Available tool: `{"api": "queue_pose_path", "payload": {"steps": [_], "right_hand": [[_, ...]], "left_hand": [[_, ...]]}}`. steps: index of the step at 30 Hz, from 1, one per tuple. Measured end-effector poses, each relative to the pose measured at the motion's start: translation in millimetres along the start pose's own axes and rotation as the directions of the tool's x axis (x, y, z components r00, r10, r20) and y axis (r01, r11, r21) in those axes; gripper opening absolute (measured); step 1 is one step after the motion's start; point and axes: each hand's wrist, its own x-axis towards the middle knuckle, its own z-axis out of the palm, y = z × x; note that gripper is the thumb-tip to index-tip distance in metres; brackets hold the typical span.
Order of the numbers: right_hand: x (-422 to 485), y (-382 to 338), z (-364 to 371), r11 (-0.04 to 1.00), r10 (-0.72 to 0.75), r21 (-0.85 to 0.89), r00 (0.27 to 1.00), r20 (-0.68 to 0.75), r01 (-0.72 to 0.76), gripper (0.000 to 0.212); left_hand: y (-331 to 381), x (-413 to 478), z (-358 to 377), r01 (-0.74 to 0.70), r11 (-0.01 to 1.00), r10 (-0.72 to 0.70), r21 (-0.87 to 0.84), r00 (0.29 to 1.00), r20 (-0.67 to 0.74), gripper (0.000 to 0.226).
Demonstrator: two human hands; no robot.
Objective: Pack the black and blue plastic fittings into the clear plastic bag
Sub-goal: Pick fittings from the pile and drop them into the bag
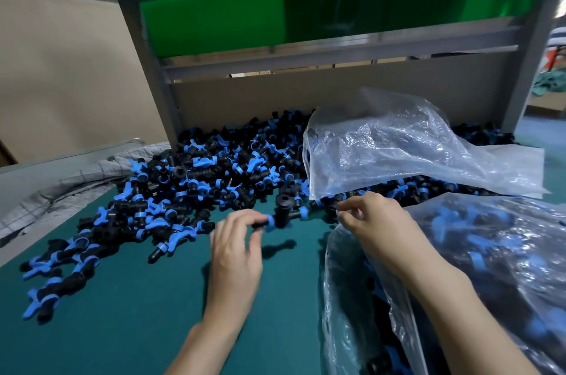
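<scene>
Just above the green table mat [153, 313], the left hand [237, 249] pinches one end of a black and blue tee fitting [283, 212]. Beside it, the right hand [376, 221] pinches the rim of the clear plastic bag [490, 252], partly filled with fittings. Behind lies a pile of fittings [199, 172], with a second clear bag [413, 145] draped over it.

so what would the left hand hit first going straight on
Probably the pile of fittings ahead; the left hand pinches one fitting, which would touch first. Depth is unclear.
</scene>
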Motion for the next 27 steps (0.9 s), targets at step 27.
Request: {"api": "queue_pose_path", "payload": {"steps": [27], "right_hand": [[-4, -4, -3, 0.985, -0.105, -0.132, 0.993, 0.051, 0.111, 0.017]], "left_hand": [[39, -15, 13, 0.152, 0.928, -0.120, -0.341, 0.987, 0.111, 0.016]]}}
